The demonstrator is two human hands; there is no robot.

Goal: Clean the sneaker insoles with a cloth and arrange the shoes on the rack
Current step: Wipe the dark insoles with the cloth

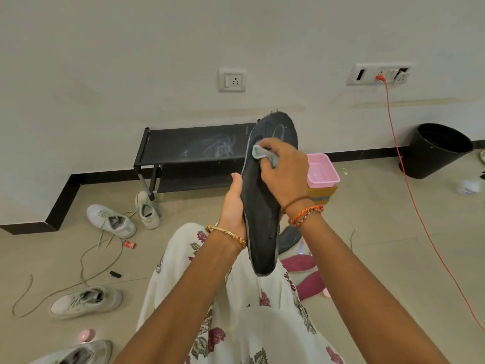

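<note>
The left hand (232, 206) gripped the dark insole (262, 200) along its left edge, thumb up the side, holding it upright over the lap. The right hand (282, 169) pinched a small grey cloth (262, 153) in curled fingers and pressed it to the insole's upper face, near the toe end. Open floor lay on either side of the knees, more on the right. Straight ahead the low black shoe rack (189, 151) stood against the wall, its top shelf bare and scuffed, its right end hidden behind the insole. Left of the lap, clutter: one white sneaker (111, 220) lay near the rack's leg, a second (147, 210) just beside that leg, a third (86, 302) nearer, and a fourth (76, 354) at the bottom edge, with loose laces (86, 256) trailing between them. Right of the hands a pink basket (321, 170) sat on a cardboard box (322, 194). Farther right, a black bin (437, 151) stood by the wall, and a red cable (409, 185) ran from the wall socket (380, 73) down across the beige tiled floor (393, 232). Pink insoles (301, 262) lay by the right knee.
</note>
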